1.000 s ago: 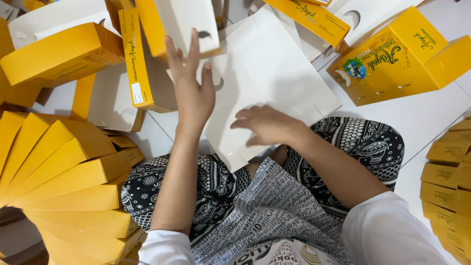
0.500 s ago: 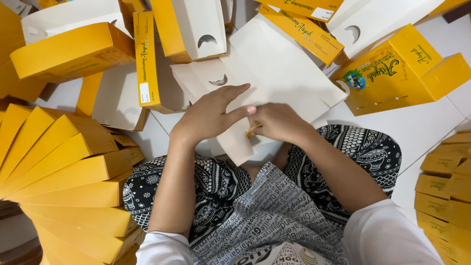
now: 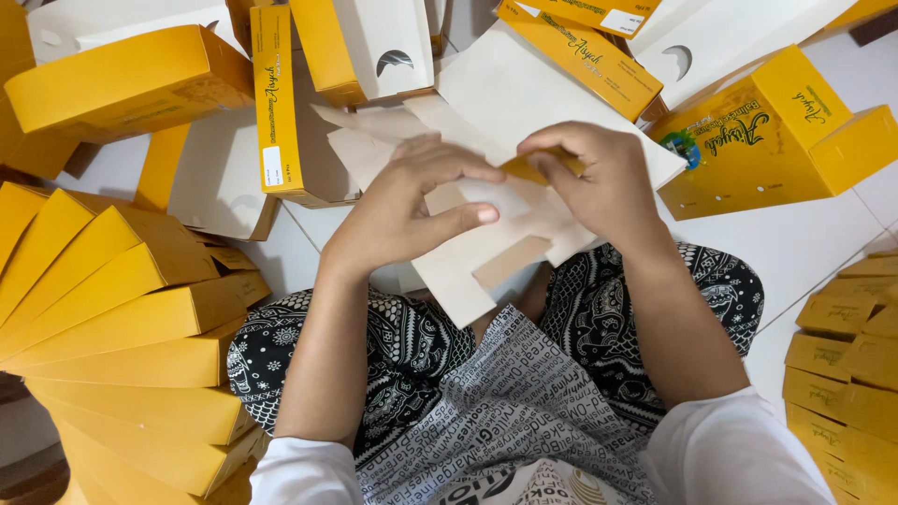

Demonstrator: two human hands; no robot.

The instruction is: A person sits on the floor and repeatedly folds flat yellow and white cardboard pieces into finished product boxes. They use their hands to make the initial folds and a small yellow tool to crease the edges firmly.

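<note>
Both hands pinch one flat box blank [image 3: 486, 252], its flaps unfolded: left hand [image 3: 402, 210] grips the middle, right hand [image 3: 599, 182] a yellow flap. Folded yellow boxes [image 3: 122, 309] fan out at left; more flat blanks [image 3: 365, 56] lie far.

A fan of flat yellow boxes [image 3: 112, 318] lay overlapped at the left, and a second stack of flat yellow cartons [image 3: 847, 365] sat at the right edge. An assembled yellow box [image 3: 767, 131] rested on the white floor [image 3: 804, 252] at upper right. Several white-sided cartons with half-moon cutouts [image 3: 383, 47] crowded the top
</note>
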